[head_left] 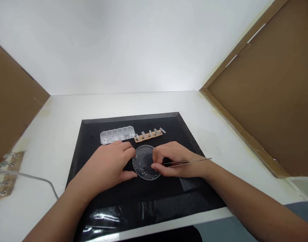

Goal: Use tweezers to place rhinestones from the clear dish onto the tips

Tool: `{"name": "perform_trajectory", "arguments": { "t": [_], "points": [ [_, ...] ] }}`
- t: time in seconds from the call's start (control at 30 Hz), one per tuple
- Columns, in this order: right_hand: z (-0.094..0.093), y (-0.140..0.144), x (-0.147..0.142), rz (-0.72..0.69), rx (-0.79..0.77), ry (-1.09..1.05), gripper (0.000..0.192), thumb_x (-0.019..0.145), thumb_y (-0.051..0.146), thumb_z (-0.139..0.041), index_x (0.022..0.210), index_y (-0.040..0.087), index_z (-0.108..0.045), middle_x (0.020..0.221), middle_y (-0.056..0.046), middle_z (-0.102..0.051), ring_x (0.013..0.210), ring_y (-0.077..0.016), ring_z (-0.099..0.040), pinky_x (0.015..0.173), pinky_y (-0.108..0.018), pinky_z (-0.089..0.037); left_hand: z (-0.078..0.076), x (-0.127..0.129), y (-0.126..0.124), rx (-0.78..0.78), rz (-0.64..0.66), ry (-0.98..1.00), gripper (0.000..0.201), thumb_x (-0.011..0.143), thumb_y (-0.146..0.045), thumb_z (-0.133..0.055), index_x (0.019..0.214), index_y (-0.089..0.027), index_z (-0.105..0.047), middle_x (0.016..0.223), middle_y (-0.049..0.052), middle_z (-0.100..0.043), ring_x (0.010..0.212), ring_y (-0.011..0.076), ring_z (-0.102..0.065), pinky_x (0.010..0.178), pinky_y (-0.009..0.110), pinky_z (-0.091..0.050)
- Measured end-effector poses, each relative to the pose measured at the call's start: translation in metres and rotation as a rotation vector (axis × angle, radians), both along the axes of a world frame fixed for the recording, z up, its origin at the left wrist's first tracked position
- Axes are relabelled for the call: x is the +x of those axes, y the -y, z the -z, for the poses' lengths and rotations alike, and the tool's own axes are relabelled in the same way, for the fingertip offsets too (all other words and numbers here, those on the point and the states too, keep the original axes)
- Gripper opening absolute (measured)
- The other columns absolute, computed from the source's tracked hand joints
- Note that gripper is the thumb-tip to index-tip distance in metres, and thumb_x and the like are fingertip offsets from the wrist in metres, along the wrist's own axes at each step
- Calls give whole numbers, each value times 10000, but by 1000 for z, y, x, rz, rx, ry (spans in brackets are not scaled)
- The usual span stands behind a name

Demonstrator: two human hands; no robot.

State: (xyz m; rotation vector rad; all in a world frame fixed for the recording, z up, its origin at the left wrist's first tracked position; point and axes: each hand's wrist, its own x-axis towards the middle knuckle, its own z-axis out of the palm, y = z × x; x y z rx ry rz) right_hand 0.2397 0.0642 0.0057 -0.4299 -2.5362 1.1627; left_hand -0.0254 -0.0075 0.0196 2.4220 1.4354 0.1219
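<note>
A round clear dish (143, 160) with several tiny beads lies on a black mat (133, 198). My left hand (111, 164) rests on the mat and grips the dish's left rim between thumb and fingers. My right hand (178, 158) holds thin metal tweezers (191, 162), whose tips point left over the dish; the tips are hidden behind my fingers. Behind the dish sit a clear compartment box (117, 134) of small stones and a tan strip (149, 135) carrying several small mounted pieces.
The mat lies on a white table (219, 117). Brown cardboard walls stand at the left (12, 107) and right (275, 97). At the left edge lies another tan strip (7, 174) with studs, and a grey cable (35, 177) runs past it.
</note>
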Motion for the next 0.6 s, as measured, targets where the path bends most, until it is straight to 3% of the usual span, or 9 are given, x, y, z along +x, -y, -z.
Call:
{"name": "perform_trajectory", "arguments": {
  "t": [0.6],
  "points": [
    [-5, 5, -2, -8, 51, 27, 287, 1054, 303, -632, 799, 210, -539, 750, 25, -647, 630, -98, -557, 577, -239, -365, -2, 0, 1, -1, 0, -9, 298, 889, -426, -833, 1087, -244, -704, 1118, 34, -733, 1016, 268, -691, 736, 355, -521]
  ]
}}
